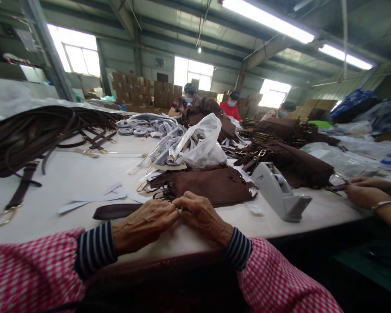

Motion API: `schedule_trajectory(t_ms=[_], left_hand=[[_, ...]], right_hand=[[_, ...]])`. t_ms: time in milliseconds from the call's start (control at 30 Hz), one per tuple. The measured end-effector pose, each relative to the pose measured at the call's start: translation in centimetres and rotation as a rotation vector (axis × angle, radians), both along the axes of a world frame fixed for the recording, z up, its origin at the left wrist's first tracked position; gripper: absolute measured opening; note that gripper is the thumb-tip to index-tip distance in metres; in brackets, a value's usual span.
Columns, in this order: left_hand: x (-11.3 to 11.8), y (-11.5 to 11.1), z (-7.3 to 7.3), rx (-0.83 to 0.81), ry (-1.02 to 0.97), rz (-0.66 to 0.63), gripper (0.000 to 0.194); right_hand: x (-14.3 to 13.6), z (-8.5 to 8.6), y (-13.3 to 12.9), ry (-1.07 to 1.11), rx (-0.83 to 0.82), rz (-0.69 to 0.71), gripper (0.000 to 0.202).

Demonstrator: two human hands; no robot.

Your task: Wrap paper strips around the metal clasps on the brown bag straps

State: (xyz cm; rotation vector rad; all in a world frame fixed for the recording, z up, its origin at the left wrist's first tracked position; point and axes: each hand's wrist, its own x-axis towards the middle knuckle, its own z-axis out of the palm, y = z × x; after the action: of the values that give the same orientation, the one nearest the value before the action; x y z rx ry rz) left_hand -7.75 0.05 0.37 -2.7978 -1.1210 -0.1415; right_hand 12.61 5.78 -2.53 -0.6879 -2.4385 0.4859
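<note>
My left hand [146,224] and my right hand [202,215] meet fingertip to fingertip at the table's near edge, both closed in a pinch. A dark brown leather strap [115,211] runs under my left hand toward the fingers. What sits between the fingertips is small and mostly hidden. Just beyond my hands lies a flat brown fringed bag [208,184], its near-left corner close to my fingers. Gold-coloured hook hardware [142,186] shows at the bag's left end.
A grey tape dispenser [276,193] stands right of the bag. Paper strips [94,200] lie to the left, near a strap with a gold clasp [6,216]. Piled straps [48,130], clear plastic [205,143] and stacked bags [286,161] surround them. Another person's hands [366,193] work at right.
</note>
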Motion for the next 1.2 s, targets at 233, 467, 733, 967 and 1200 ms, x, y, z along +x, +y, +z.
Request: schedule_trajectory(t_ms=[233,467,733,967,1200], left_hand=[[-0.1,-0.9,-1.7,0.169,-0.044,-0.037,0.025],[0.2,1.1,0.0,-0.688,-0.822,0.578,0.045],[0.6,1.9,-1.5,-1.373,-1.054,0.621,0.053],[-1.1,3.3,-6.1,-1.322,-1.118,0.597,0.054],[-2.1,5.7,-8.9,-1.508,-1.069,0.490,0.046]], right_hand=[[-0.1,-1.2,0.1,-0.019,0.167,-0.012,0.010],[-0.1,-1.8,-0.8,0.032,0.327,0.010,0.026],[-0.2,-2.4,-0.5,-0.007,0.423,-0.048,0.024],[0.6,-0.4,-1.6,-0.120,0.366,-0.094,0.006],[15.1,7.8,-2.2,0.193,0.261,-0.607,0.008]])
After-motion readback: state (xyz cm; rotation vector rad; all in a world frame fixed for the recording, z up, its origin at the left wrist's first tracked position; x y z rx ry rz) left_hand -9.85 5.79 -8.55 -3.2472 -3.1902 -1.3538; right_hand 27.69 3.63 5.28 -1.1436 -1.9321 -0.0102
